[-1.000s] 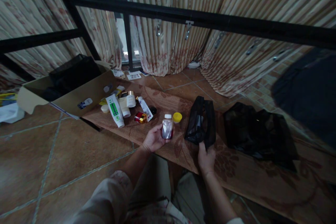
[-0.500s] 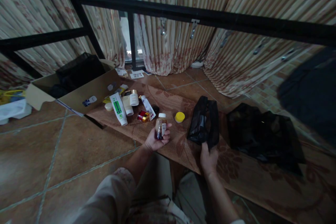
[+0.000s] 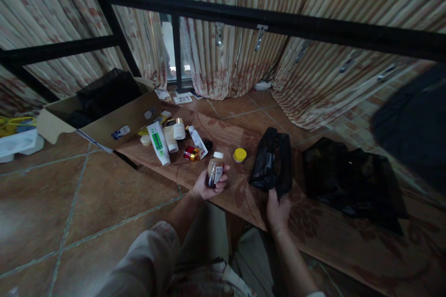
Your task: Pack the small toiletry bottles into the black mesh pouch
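Bottle (image 3: pixel 215 172) (white-capped) within the left grip (image 3: pixel 204 189).

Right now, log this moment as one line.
left hand: holding bottle, white cap on | right hand: gripping black bag | yellow lid: between bottle and bag

Head camera: above the lap (image 3: pixel 207 232), facing forward, down
Worktop (image 3: pixel 223 132): near, nine to four o'clock
Curtains (image 3: pixel 216 69): farther, twelve o'clock

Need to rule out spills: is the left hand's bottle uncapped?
No, a white cap tops the bottle of dark liquid in the left hand.
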Available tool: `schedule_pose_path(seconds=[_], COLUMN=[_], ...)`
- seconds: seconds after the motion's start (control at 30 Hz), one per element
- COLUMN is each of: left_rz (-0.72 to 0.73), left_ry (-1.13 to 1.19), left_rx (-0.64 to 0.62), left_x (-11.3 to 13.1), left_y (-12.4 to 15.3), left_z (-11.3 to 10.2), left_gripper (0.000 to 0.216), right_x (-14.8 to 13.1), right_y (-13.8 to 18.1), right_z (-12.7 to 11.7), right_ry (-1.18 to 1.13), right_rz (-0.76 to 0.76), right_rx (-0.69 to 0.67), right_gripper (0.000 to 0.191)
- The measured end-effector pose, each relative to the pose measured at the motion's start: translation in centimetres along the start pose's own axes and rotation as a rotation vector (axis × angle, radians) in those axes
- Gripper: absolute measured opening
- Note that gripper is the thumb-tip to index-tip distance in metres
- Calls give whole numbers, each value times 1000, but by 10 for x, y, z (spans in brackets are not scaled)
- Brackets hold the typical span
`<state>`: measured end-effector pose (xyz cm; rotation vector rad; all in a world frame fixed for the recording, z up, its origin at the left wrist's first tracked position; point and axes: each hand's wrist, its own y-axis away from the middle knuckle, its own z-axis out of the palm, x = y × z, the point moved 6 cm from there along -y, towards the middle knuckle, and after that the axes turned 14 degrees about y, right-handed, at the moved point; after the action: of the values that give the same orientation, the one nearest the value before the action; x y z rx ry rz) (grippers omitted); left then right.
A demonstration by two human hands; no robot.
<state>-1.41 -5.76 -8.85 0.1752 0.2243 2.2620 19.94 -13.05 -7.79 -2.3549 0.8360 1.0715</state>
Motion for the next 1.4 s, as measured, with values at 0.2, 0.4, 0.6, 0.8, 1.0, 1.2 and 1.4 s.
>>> schedule_pose_path(seconds=[0.2,0.4,0.6,0.8,1.0,1.2,1.4], left_rz=[12,-4,13,53,53,53,54], left_ry=[21,39,24,12,9,-2,-22], left_rx=[2,5,5,41,23,33,48], left_x=[2,2,2,3,3,3,3], left_y=[-3,-5,-6,-7,-7,-7,-8], left_z=[3,7,6,3,3,3,1], left_gripper=[41,49,52,50,48,48,44], right_x=[-5,-5,-3,-4,-5,-1,-1], right_y=[0,1,0,0,0,-1,0], right_z=[-1,0,0,-1,0,1,0], right_ry=[2,-9,-3,11,9,3,-12], right_rz=[-50,-16,-26,-29,-40,-16,-21], right_rx=[19,12,5,5,2,4,14], right_gripper=[57,58,59,61,58,60,58])
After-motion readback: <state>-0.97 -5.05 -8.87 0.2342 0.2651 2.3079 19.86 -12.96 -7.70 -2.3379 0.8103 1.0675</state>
